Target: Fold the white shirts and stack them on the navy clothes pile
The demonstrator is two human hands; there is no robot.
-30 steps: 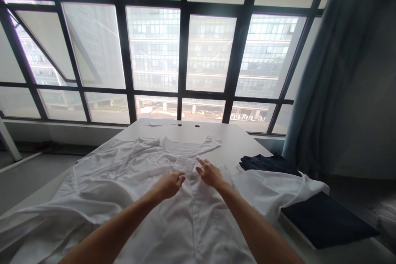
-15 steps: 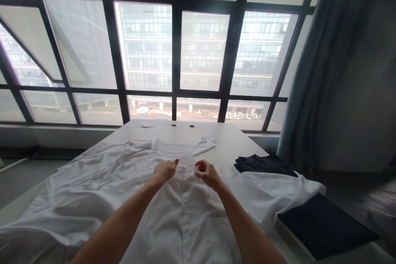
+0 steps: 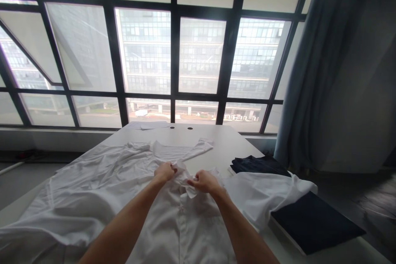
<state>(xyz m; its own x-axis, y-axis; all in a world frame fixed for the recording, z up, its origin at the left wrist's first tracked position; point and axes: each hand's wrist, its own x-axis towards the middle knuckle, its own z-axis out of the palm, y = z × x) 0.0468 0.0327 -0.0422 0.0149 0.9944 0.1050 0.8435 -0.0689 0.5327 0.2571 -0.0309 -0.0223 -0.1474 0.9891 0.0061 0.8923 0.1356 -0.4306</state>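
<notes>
My left hand (image 3: 165,172) and right hand (image 3: 203,181) are both pinched shut on the collar of the white shirt (image 3: 102,189), which lies spread across the counter (image 3: 222,142). It looks light and limp, so I'd grip the stiffer collar; dark folded garments (image 3: 258,165) sit to the right

No text, label or number can be read anywhere.

The white shirt (image 3: 93,198) runs off the bottom edge, its hem unseen.
</notes>
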